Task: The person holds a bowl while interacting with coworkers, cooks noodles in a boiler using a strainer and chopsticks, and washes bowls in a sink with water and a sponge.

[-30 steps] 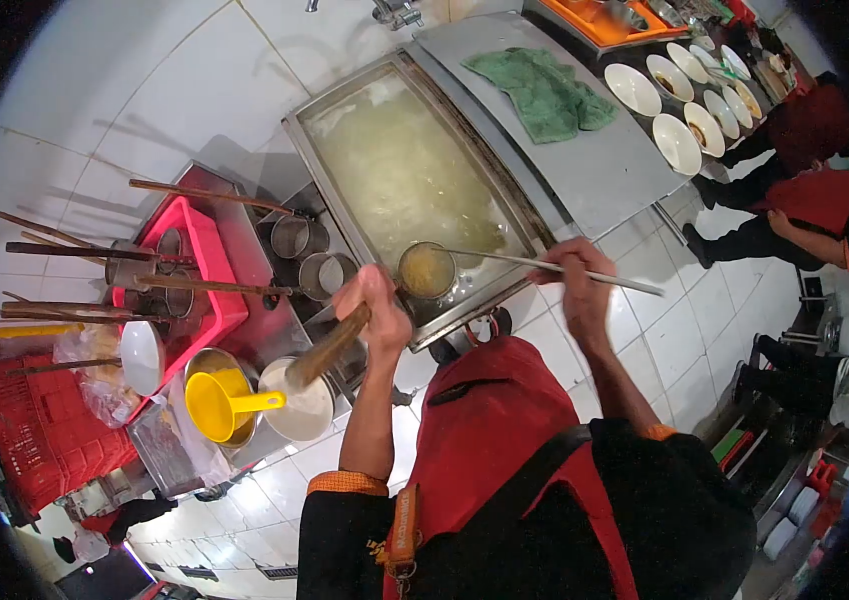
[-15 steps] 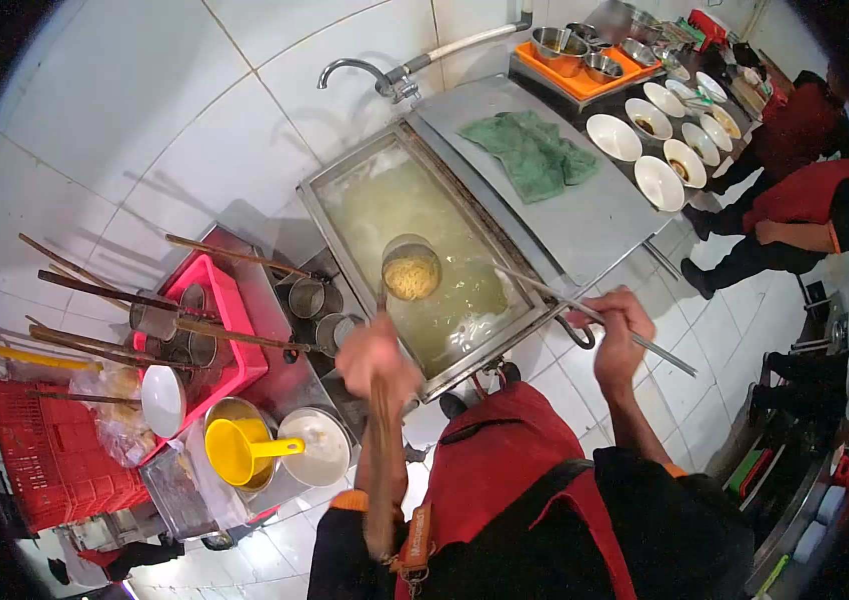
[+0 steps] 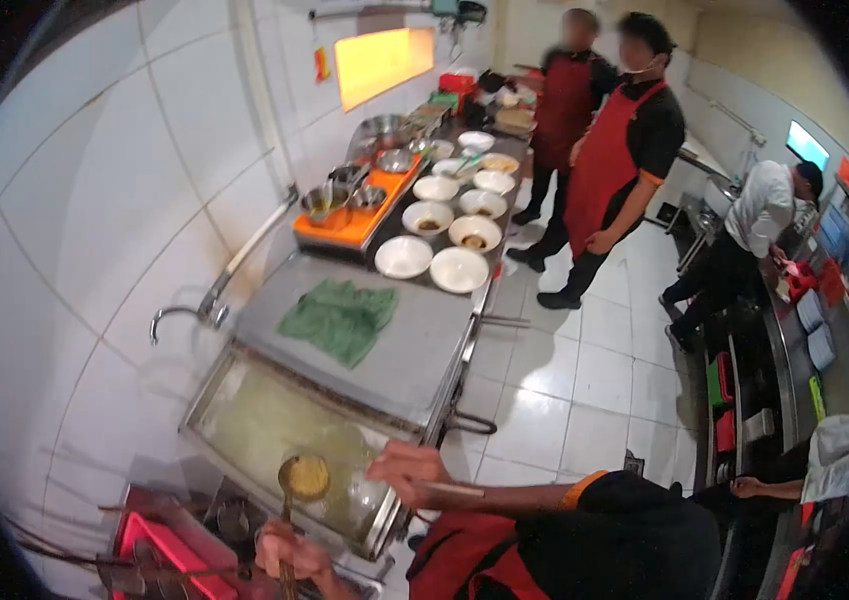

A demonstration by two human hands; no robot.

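My left grip (image 3: 293,552), bottom left of the frame, is closed round the handle (image 3: 288,508) of a round metal strainer (image 3: 288,473); my right grip (image 3: 407,472) is closed on a thin stick (image 3: 460,490). Pale yellow noodles (image 3: 310,477) are already gathered in the strainer, over the steel-rimmed vat (image 3: 382,530) of cloudy water (image 3: 245,410), lower centre-left. Whether they're clear of the water or cooked through, I can't tell. On the worktop (image 3: 391,222), upper centre, dark sauce is already in some white bowls (image 3: 429,218); the noodles, I judge, are still at the vat stage.

Black top (image 3: 625,540) | orange sleeve cuff (image 3: 583,490) | red apron (image 3: 470,560)
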